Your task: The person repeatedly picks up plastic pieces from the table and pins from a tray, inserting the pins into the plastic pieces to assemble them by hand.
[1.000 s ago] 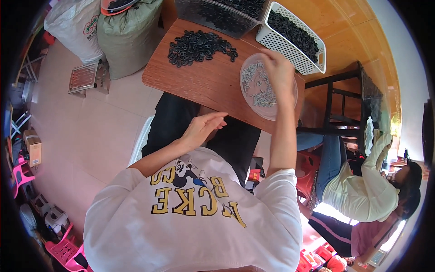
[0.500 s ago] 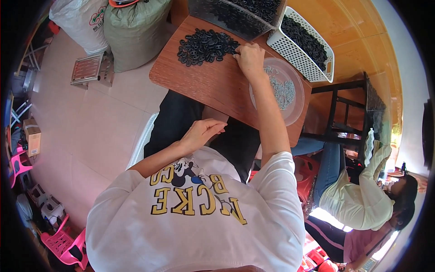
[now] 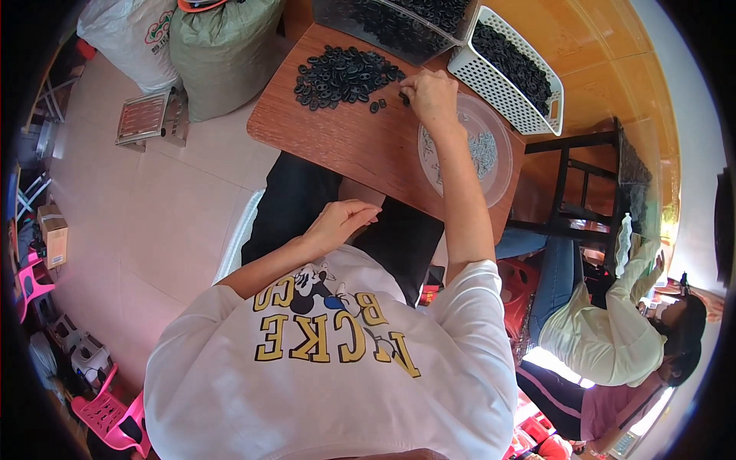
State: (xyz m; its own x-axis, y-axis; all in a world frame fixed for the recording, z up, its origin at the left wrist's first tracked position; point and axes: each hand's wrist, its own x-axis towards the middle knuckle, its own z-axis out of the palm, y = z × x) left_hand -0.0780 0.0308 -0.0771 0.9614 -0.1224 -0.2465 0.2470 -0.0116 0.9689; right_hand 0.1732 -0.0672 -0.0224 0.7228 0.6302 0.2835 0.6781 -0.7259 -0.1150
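Head view: I see the right hand (image 3: 431, 96) stretched fwd, fingers pinched narrow on a black ring at the edge of the ring pile (image 3: 345, 77), clear dish (image 3: 502, 180) w/ small metal bits just beside for reach; left hand (image 3: 341, 222) loosely curled, empty, at lap.

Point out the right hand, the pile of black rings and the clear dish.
right hand (image 3: 431, 96), head view, back of hand
pile of black rings (image 3: 343, 75), head view, pile's middle
clear dish (image 3: 502, 180), head view, near rim

Right hand (image 3: 431, 93) fingertips hidden against table; grip on black ring unclear. Clear bin (image 3: 383, 27) cut by top edge. Small pale parts in round dish (image 3: 502, 180) too small to identify.
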